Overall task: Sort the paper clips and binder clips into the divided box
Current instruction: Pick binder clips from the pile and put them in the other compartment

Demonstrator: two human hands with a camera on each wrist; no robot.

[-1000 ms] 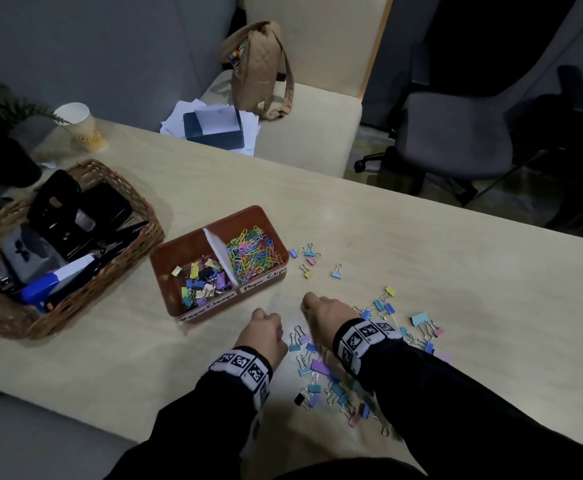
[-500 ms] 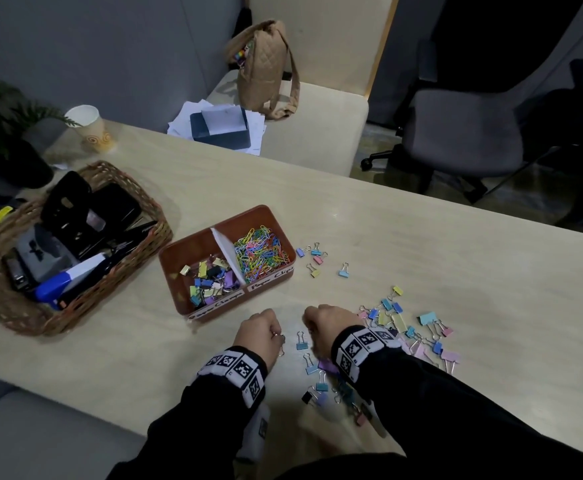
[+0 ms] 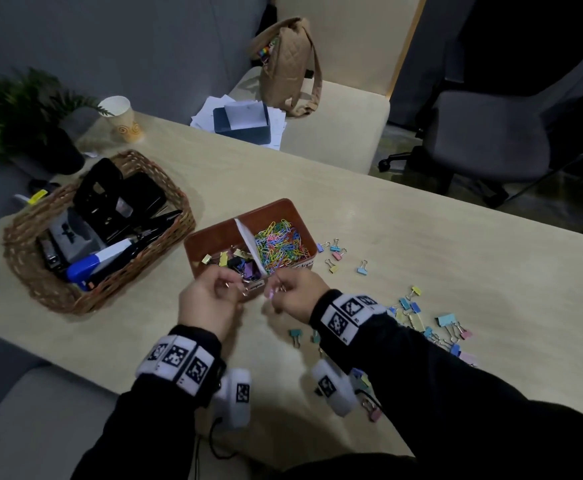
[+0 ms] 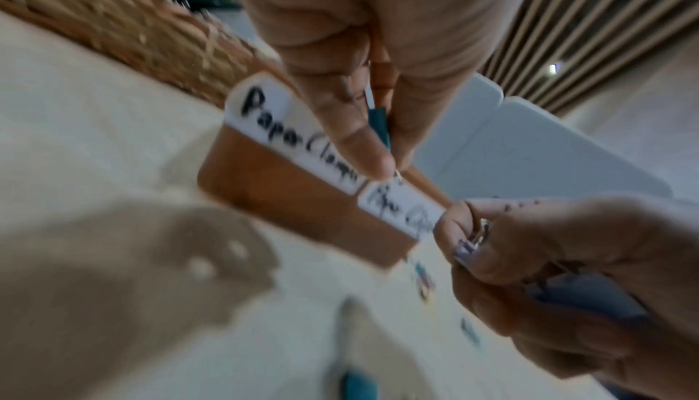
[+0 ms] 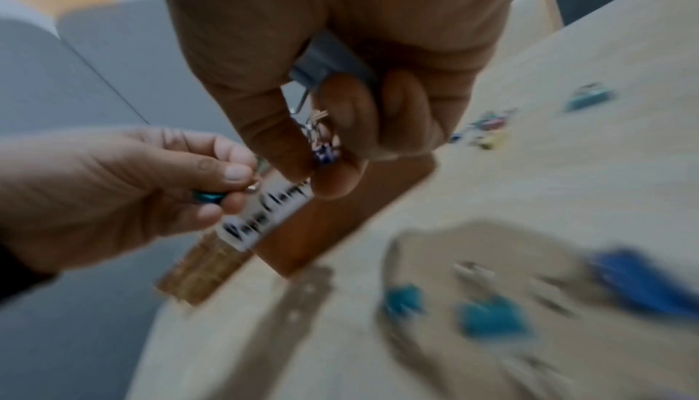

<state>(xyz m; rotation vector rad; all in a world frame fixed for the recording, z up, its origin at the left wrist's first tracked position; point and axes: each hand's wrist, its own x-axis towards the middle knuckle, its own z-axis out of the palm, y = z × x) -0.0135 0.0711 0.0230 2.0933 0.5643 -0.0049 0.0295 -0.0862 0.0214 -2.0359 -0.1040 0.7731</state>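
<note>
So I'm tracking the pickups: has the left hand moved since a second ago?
Yes. The left hand has lifted off the table and gone forward to the near wall of the box, pinching a binder clip.

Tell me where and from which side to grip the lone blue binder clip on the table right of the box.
Pinch the blue binder clip by its raised wire handles, coming from above. Its colored body lies on the table with the handles sticking up and away from the box, and it sits apart from the other clips, so fingers have room.
</note>
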